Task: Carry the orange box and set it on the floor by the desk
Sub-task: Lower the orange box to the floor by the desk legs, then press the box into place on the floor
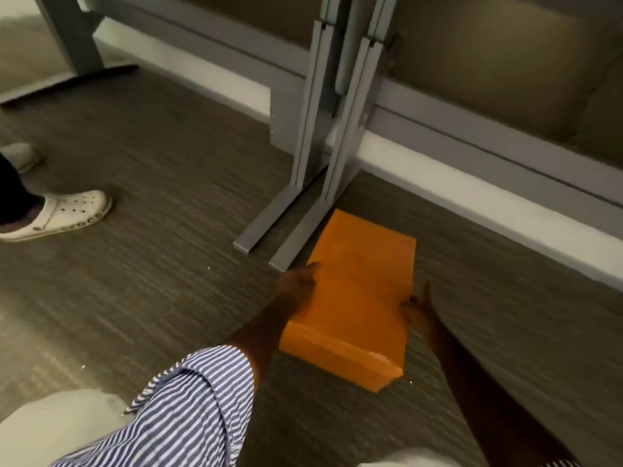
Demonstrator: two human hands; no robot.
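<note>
The orange box lies low at the carpet, just right of two grey desk legs and their flat feet. My left hand grips its left side, thumb on the top edge. On the box's right side sits my right hand, fingers around the edge. Whether the box rests fully on the floor I cannot tell. Its near corner looks slightly torn.
Dark striped carpet covers the floor. A grey partition with a white baseboard runs behind the desk legs. Another person's foot in a white clog stands at the left. A further desk leg is at the far left.
</note>
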